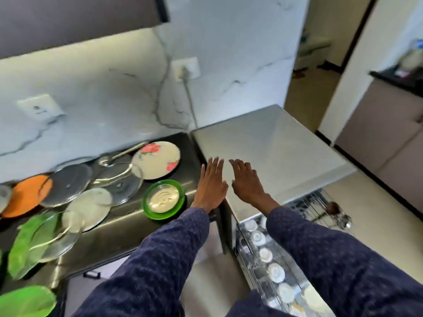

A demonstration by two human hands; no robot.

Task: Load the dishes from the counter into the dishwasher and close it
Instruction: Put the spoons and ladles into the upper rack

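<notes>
So we are partway through the loading, by our reading: the dishwasher (270, 143) is standing open at our right, its wire rack (265, 255) pulled out beneath our right sleeve and already carrying a row of small white cups (275, 272), with a second basket (320, 207) showing further back. Most of the dishes are still lying on the dark tabletop (128, 223) at our left: the rose-patterned plate (156, 159), the green plate holding a small white dish (163, 199), several glass lids (119, 181), a grey plate (68, 184), an orange plate (28, 194) and green leaf-shaped plates (27, 243). Our left hand (211, 184) and right hand (246, 183) are hovering side by side over the tabletop's edge and the machine's grey top, each grip wide, fingers straight, holding nothing. We are judging that nearly all the plates are waiting to go in, and the closing is not yet begun
</notes>
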